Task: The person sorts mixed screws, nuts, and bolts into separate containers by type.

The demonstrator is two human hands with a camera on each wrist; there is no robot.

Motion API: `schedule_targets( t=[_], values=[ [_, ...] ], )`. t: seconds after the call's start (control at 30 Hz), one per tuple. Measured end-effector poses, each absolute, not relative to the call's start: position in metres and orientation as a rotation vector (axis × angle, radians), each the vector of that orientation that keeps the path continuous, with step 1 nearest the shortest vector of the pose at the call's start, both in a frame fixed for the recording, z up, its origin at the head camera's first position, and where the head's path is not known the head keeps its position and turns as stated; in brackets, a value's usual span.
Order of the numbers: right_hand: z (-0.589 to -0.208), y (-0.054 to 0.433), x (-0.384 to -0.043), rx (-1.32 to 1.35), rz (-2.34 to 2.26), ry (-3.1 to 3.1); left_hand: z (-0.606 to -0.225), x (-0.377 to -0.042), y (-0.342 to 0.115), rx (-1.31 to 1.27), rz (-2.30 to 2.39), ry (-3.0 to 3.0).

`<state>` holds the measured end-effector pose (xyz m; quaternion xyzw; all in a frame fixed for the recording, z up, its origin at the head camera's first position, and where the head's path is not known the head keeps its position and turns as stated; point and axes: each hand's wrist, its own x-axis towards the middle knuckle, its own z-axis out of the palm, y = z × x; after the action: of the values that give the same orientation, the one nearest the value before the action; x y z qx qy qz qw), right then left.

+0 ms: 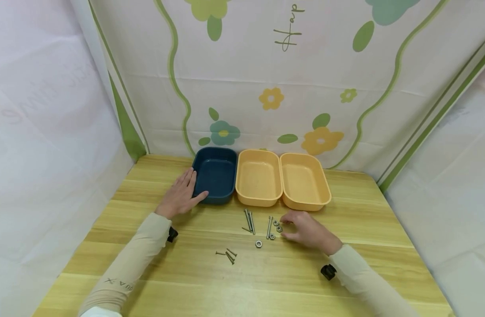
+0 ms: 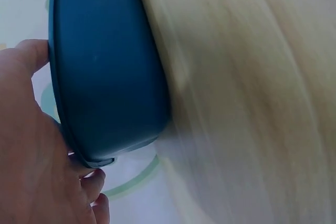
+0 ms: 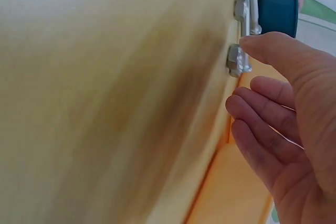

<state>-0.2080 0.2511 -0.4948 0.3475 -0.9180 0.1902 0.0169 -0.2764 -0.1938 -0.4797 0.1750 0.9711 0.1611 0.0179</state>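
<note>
My left hand point(image 1: 179, 193) rests against the left side of a dark blue tray point(image 1: 215, 200), fingers stretched along its edge and thumb on the near rim. In the left wrist view the tray's outer wall point(image 2: 105, 66) faces the camera. My right hand point(image 1: 307, 231) hovers low at the small hardware, thumb and fingertips apart with nothing between them. Just left of its fingertips sit hex nuts point(image 1: 279, 229) beside a long bolt point(image 1: 269, 226). In the right wrist view, the thumb tip overlaps the bolts close to a nut point(image 3: 234, 59).
Two yellow trays point(image 1: 259, 201) point(image 1: 306, 206) stand in line right of the blue one. Two more long bolts point(image 1: 252, 223) and a small screw point(image 1: 246, 229) lie before them. A single nut point(image 1: 259, 244) and several small screws point(image 1: 230, 258) are nearer. Printed cloth point(image 1: 234, 66) hangs behind.
</note>
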Motion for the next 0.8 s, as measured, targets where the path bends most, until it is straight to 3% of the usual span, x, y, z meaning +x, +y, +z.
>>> schedule_targets(
  t=[0.8],
  values=[
    [-0.4996, 0.2432, -0.2151, 1.180, 0.663, -2.886, -0.4814, -0.2747, -0.1920, 0.540, 0.480, 3.048]
  ],
)
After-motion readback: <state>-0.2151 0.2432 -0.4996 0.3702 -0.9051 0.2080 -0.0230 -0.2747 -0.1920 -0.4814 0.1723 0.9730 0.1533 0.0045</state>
